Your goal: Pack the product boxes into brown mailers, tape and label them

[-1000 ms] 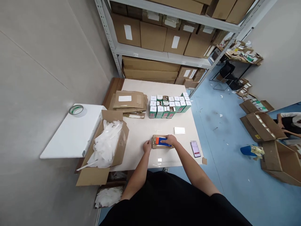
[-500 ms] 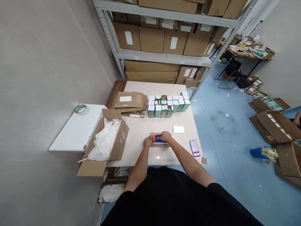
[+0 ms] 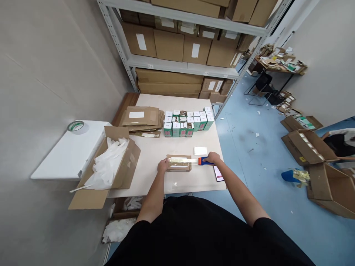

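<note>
A small cardboard box [image 3: 179, 168] lies on the white table in front of me. My left hand [image 3: 163, 165] grips its left end, with the fingertips at the top edge. In my right hand [image 3: 213, 158] is a blue and orange tape dispenser [image 3: 203, 161], held out past the box's right end. A strip of clear tape [image 3: 194, 161] stretches from the box top to the dispenser. Just behind the box lies a stack of white cards or labels [image 3: 200, 150]. A phone [image 3: 218, 174] sits under my right wrist, partly covered.
Green and white boxes [image 3: 176, 129] stand in rows at the back, beside flattened cartons [image 3: 141, 117]. An open carton of white plastic bags [image 3: 130, 162] is at left, near a tape roll [image 3: 75, 126]. Shelving [image 3: 177, 66] rises behind. Another person [image 3: 340, 142] is at far right.
My right hand has moved right with the tape dispenser, drawing tape along the box top and beyond its right end. My left hand stays at the box's left end. The view has shifted.
</note>
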Tool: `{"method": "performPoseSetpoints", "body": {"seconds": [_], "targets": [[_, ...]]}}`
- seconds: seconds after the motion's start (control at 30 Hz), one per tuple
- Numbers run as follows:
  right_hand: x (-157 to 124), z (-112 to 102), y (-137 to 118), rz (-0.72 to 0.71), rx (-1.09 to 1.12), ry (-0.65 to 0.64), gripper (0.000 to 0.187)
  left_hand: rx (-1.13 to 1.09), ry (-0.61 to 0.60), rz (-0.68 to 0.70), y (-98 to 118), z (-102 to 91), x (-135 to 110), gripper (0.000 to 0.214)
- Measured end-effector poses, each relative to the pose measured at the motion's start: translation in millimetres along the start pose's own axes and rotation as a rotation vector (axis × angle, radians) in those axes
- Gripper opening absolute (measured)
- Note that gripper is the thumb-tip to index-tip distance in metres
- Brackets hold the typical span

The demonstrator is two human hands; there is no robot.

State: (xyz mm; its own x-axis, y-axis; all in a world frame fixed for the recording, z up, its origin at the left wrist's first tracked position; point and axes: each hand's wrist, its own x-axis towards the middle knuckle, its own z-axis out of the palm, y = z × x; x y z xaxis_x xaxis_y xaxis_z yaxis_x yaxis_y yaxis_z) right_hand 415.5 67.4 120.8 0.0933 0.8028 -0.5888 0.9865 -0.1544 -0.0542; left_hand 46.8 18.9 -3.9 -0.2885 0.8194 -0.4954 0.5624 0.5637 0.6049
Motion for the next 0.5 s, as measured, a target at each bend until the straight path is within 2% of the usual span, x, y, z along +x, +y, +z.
{"method": "performPoseSetpoints", "body": {"seconds": [0.07, 0.13, 0.37, 0.5], "targets": [[-3, 1, 24, 0.028, 0.024, -0.008, 0.055, 0.006, -0.005, 0.001, 1, -0.2, 1, 0.038], [-5, 7, 35, 0.042, 0.049, -0.018, 0.053, 0.013, -0.014, 0.005, 1, -0.3, 2, 0.038], [-4, 44, 23, 0.097, 0.082, -0.034, 0.050, 0.037, -0.049, 0.018, 1, -3.4, 5, 0.037], [-1, 57, 15, 0.127, 0.086, -0.031, 0.051, 0.024, -0.074, 0.035, -3, -5.5, 5, 0.039]]}}
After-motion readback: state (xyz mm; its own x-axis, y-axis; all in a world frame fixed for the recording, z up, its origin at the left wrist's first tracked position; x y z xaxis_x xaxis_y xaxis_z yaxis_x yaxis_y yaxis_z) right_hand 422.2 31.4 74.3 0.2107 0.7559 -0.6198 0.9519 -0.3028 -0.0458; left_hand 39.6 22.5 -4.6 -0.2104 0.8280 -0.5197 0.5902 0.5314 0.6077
